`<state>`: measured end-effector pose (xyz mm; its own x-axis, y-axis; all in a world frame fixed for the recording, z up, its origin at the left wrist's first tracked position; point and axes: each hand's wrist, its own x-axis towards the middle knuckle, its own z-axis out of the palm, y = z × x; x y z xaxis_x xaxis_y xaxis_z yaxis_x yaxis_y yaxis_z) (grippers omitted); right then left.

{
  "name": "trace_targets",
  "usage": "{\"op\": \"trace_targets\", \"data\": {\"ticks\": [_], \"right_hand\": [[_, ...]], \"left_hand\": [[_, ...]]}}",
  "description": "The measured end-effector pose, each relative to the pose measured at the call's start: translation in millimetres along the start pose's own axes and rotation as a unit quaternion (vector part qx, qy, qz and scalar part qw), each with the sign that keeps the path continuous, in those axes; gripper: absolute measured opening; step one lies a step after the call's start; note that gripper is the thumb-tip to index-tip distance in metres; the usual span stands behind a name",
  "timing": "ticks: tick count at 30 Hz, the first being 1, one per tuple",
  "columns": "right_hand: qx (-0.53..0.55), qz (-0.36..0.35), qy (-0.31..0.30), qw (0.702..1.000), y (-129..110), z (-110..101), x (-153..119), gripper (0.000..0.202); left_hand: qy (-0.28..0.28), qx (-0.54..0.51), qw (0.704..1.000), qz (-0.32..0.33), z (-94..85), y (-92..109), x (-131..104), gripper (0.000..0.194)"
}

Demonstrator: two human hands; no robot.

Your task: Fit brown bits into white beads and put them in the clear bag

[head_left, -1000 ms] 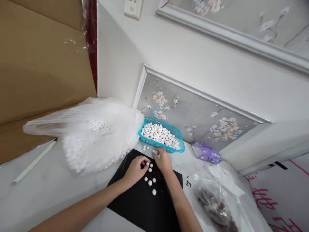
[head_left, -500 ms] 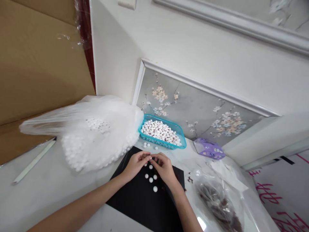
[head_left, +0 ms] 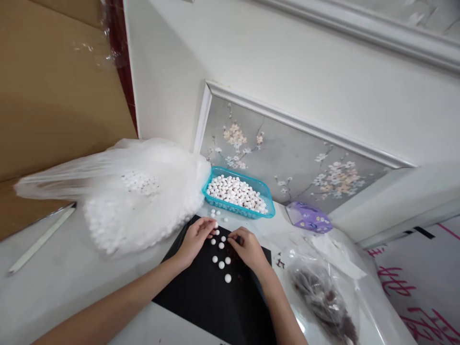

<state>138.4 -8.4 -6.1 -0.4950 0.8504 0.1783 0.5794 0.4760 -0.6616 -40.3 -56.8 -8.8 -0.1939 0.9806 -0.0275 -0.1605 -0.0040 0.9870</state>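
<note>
My left hand [head_left: 196,241] is over the far edge of a black mat [head_left: 212,304], fingers pinched on a small white ball [head_left: 216,224]. A short gap to the right, my right hand [head_left: 248,248] has thumb and forefinger pressed together. Whatever it may hold is too small to make out. Several loose white balls [head_left: 221,265] lie on the mat between and below my hands. Small dark brown bits, partly hidden by my right hand, are scattered on the mat. Just beyond stands a turquoise basket [head_left: 268,209] heaped with similar white balls.
A big clear bag of white balls [head_left: 143,206] lies left of the basket, with a pale stick [head_left: 43,238] farther left. On the right are a purple packet [head_left: 311,218] and a plastic bag of brown pieces [head_left: 325,299]. The panelled wall [head_left: 165,81] rises behind.
My hands, together at the mat's far edge before, have moved apart. A white ball now shows at my left fingertips, and more of the balls on the mat are uncovered. The view has shifted slightly.
</note>
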Motion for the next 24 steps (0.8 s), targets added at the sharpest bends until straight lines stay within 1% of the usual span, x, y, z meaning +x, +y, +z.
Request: {"op": "trace_targets", "data": {"ticks": [4, 8, 11, 13, 15, 18, 20, 21, 24], "right_hand": [[-0.002, -0.005, -0.006, 1.0, -2.3, 1.6, 0.7, 0.011], [0.0, -0.002, 0.0, 1.0, -3.1, 2.3, -0.5, 0.01], [0.0, -0.006, -0.009, 1.0, -4.4, 3.5, -1.3, 0.011], [0.003, -0.01, -0.014, 1.0, -5.5, 3.9, -1.0, 0.009], [0.018, -0.013, -0.008, 1.0, -7.3, 3.4, -0.2, 0.012], [0.082, -0.006, 0.041, 0.996, -13.1, 1.0, 0.8, 0.015], [0.164, 0.025, 0.071, 0.984, -19.8, -0.4, 0.6, 0.018], [0.211, 0.045, 0.072, 0.974, -23.7, -0.6, 0.3, 0.02], [0.316, 0.079, 0.035, 0.945, -34.0, 1.2, -1.1, 0.025]], "left_hand": [[-0.017, -0.001, 1.0, 0.004, 0.6, -0.8, -0.2, 0.026], [-0.012, -0.006, 1.0, -0.007, 1.0, -0.8, -0.3, 0.027], [-0.012, 0.003, 1.0, -0.007, 0.9, -0.5, -0.4, 0.027], [-0.016, 0.008, 1.0, -0.005, 0.7, 0.0, -0.6, 0.028], [-0.027, 0.006, 1.0, -0.006, 0.6, 1.1, -1.2, 0.03], [-0.048, -0.003, 0.999, -0.008, 0.6, 3.6, -2.2, 0.031], [-0.055, -0.019, 0.998, -0.012, 0.8, 5.3, -2.7, 0.03], [-0.059, -0.027, 0.998, -0.017, 1.0, 6.1, -2.8, 0.03], [-0.074, -0.042, 0.996, -0.038, 1.5, 7.6, -2.9, 0.031]]}}
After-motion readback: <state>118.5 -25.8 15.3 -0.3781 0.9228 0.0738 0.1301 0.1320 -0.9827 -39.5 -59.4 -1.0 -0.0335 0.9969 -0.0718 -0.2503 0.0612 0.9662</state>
